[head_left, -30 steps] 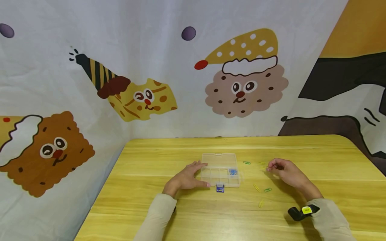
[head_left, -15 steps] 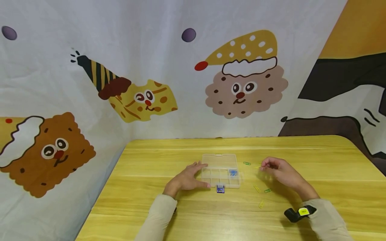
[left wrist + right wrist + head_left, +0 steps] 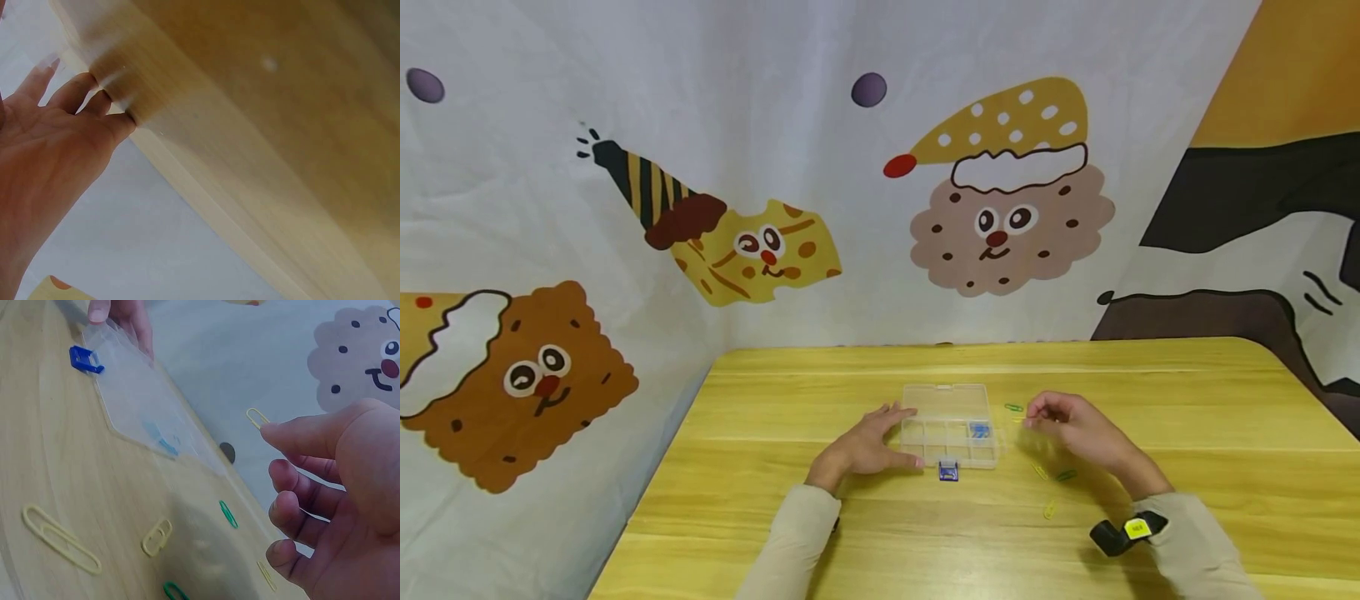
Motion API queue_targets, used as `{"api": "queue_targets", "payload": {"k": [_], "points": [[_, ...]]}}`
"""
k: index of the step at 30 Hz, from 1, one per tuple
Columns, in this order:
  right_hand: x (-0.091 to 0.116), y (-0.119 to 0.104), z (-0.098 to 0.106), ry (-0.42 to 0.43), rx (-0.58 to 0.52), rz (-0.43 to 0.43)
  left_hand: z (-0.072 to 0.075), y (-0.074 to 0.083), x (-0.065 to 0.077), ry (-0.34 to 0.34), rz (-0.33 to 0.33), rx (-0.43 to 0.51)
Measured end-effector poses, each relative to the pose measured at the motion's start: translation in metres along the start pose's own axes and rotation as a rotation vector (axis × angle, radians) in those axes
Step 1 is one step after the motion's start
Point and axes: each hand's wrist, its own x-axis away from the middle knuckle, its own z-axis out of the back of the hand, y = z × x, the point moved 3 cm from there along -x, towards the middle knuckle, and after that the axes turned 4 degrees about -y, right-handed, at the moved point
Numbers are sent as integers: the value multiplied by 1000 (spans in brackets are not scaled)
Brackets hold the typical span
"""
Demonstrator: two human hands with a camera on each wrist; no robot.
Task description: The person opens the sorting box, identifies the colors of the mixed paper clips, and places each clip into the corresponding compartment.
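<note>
A clear plastic compartment box (image 3: 946, 400) lies on the table with its lid tipped back and a blue latch (image 3: 948, 472) at its front. Blue paper clips (image 3: 979, 430) fill one compartment near the right end. My left hand (image 3: 867, 442) rests at the box's left end, fingers spread, thumb on the front edge. Just right of the box, my right hand (image 3: 1078, 423) pinches a yellow paper clip (image 3: 255, 417) between thumb and index finger, above the table. A green paper clip (image 3: 1013, 407) lies behind that clip.
More paper clips lie loose right of the box: a yellow one (image 3: 1040, 472), a green one (image 3: 1066, 475) and another yellow one (image 3: 1049, 509). The right wrist view also has a yellow clip (image 3: 266, 576) below the hand. A printed cloth (image 3: 775, 317) hangs behind the table.
My right hand has moved left toward the box, carrying the yellow paper clip. The left hand and the box have stayed in place.
</note>
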Motion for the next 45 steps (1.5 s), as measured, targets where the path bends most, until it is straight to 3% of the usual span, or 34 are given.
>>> {"api": "queue_targets", "payload": {"k": [11,22,45], "points": [[-5,-10,-17,-56,-29,67,-1,1,0,2,-2,4],[-8,-16,-28,-86,-46,70,-2,-1,-1,3,-6,11],[-9,-18,-36,-120,-56,98,-1,0,0,0,-8,14]]}}
